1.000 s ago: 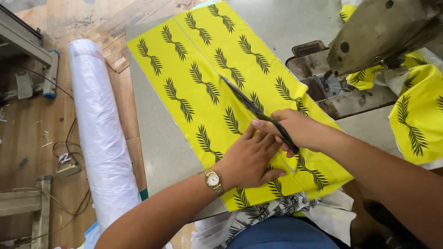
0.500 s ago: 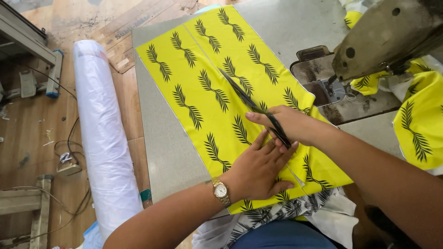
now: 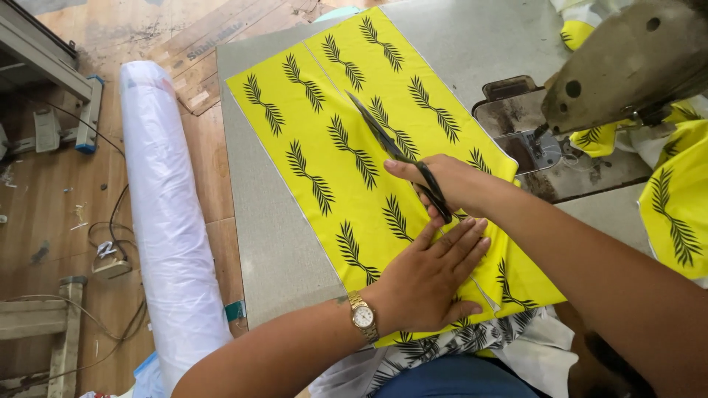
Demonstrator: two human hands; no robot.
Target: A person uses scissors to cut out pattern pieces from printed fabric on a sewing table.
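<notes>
On the grey tabletop (image 3: 273,243) the yellow leaf-print fabric (image 3: 332,140) is pinned flat by the spread left hand (image 3: 431,284); the scissors (image 3: 398,155), gripped in the closed right hand (image 3: 450,184), have apparently advanced further along the cut.

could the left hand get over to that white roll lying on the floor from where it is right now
Probably yes. The left hand lies flat on the yellow fabric, holding nothing, and the white roll lies just past the table edge with nothing between.

A long white plastic-wrapped roll (image 3: 166,221) lies on the floor at the left of the frame; no labels, signs or screens show.
</notes>
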